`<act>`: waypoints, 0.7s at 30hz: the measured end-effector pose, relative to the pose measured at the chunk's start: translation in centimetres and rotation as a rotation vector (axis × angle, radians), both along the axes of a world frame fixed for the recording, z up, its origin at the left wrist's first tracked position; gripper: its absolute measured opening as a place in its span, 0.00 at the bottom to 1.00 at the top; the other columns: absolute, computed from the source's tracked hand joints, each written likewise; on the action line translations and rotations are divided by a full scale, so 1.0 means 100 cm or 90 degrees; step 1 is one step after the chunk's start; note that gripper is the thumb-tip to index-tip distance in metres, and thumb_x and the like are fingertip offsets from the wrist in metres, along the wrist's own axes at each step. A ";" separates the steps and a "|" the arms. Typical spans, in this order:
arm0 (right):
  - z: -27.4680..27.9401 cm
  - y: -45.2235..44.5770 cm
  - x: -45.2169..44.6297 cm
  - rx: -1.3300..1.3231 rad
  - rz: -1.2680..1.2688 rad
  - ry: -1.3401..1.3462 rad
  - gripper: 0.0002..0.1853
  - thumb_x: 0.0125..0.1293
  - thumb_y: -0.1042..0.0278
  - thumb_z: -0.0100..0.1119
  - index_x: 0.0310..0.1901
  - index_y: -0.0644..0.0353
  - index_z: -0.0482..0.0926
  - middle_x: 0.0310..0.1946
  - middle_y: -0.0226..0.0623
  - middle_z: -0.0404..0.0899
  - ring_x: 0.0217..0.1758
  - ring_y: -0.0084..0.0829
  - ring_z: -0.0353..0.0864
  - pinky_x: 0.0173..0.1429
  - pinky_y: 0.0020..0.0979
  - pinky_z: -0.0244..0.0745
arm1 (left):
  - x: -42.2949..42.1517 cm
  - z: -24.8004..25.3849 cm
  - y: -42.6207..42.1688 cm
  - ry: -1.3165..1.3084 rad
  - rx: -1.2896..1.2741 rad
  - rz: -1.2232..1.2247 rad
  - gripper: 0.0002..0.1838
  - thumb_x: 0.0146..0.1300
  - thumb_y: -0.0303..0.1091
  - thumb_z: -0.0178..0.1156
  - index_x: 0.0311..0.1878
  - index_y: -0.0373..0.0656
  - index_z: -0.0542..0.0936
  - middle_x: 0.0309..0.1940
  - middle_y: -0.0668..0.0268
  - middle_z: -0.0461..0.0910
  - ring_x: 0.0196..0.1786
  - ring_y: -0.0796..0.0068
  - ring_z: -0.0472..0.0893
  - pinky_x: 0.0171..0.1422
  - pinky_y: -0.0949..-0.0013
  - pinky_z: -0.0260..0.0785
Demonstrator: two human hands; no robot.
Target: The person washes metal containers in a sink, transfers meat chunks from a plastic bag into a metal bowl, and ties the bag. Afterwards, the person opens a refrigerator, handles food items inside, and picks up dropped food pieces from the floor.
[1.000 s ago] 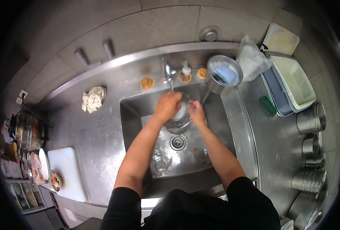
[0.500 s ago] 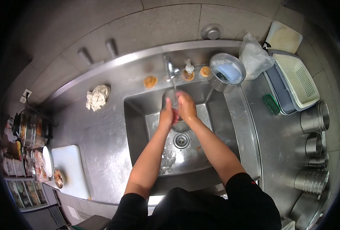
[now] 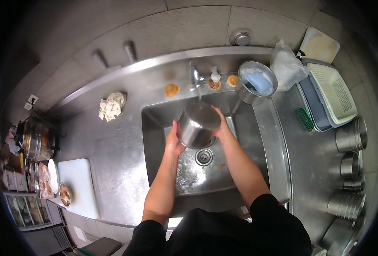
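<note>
Between my hands a round metal pot (image 3: 198, 124) is held over the sink (image 3: 244, 149), tilted with its base facing up toward the faucet (image 3: 195, 76). My left hand (image 3: 173, 141) grips the pot's left side. On the right side my right hand (image 3: 221, 123) holds it, the fingers partly hidden behind the metal. Below the pot the drain (image 3: 204, 157) shows in the sink floor. A metal container (image 3: 257, 82) with a blue sponge and suds stands at the sink's back right corner.
A crumpled cloth (image 3: 112, 106) and a white cutting board (image 3: 80, 187) lie on the left counter. To the right are a plastic bag (image 3: 288, 66), baskets (image 3: 334, 91), a green brush (image 3: 304, 119) and stacked metal pots (image 3: 347, 205).
The pot has been turned over and raised, so its base now shows. My hands have moved apart, one to each side of it. The view has shifted slightly.
</note>
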State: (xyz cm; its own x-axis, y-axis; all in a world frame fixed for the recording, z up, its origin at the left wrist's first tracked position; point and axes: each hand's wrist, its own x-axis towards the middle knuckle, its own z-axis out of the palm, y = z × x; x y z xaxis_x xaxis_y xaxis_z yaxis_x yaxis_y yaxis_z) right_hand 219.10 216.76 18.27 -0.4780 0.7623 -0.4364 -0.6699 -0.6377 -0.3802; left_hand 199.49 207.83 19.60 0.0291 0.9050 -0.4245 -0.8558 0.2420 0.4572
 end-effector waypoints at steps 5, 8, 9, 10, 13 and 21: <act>0.037 0.026 -0.005 0.095 0.174 -0.186 0.21 0.68 0.49 0.60 0.52 0.58 0.83 0.45 0.35 0.85 0.48 0.31 0.84 0.52 0.34 0.79 | -0.030 0.021 0.016 0.192 0.003 -0.161 0.29 0.74 0.55 0.52 0.59 0.35 0.76 0.54 0.54 0.81 0.53 0.60 0.83 0.64 0.56 0.74; 0.065 0.038 -0.022 0.312 0.410 -0.464 0.23 0.61 0.56 0.71 0.53 0.62 0.83 0.49 0.34 0.83 0.53 0.27 0.80 0.58 0.30 0.74 | -0.031 0.029 0.039 0.498 0.084 -0.200 0.27 0.71 0.57 0.56 0.44 0.36 0.83 0.38 0.59 0.85 0.39 0.70 0.83 0.47 0.64 0.75; 0.062 0.041 -0.026 0.314 0.421 -0.457 0.23 0.61 0.56 0.71 0.53 0.62 0.83 0.49 0.34 0.83 0.53 0.27 0.80 0.58 0.30 0.74 | -0.032 0.027 0.046 0.715 0.139 -0.250 0.28 0.69 0.59 0.58 0.39 0.38 0.85 0.33 0.60 0.85 0.35 0.72 0.81 0.42 0.65 0.73; 0.058 0.045 -0.027 0.382 0.440 -0.463 0.22 0.62 0.56 0.70 0.53 0.62 0.83 0.49 0.34 0.83 0.52 0.27 0.80 0.57 0.30 0.74 | -0.030 0.029 0.050 0.718 0.132 -0.243 0.28 0.69 0.59 0.58 0.39 0.38 0.85 0.33 0.60 0.85 0.35 0.72 0.81 0.42 0.65 0.73; 0.061 0.043 -0.030 0.441 0.464 -0.541 0.18 0.63 0.57 0.66 0.48 0.60 0.85 0.45 0.36 0.85 0.48 0.27 0.81 0.54 0.30 0.75 | -0.011 0.037 0.057 0.886 0.188 -0.188 0.27 0.69 0.56 0.60 0.25 0.40 0.79 0.22 0.70 0.76 0.28 0.80 0.70 0.33 0.69 0.65; 0.047 0.018 -0.021 0.610 0.399 -0.759 0.24 0.67 0.44 0.57 0.39 0.61 0.85 0.37 0.41 0.86 0.42 0.32 0.84 0.48 0.35 0.75 | 0.005 0.049 0.064 0.983 0.184 -0.007 0.28 0.68 0.56 0.60 0.26 0.37 0.79 0.20 0.56 0.76 0.24 0.63 0.73 0.35 0.60 0.68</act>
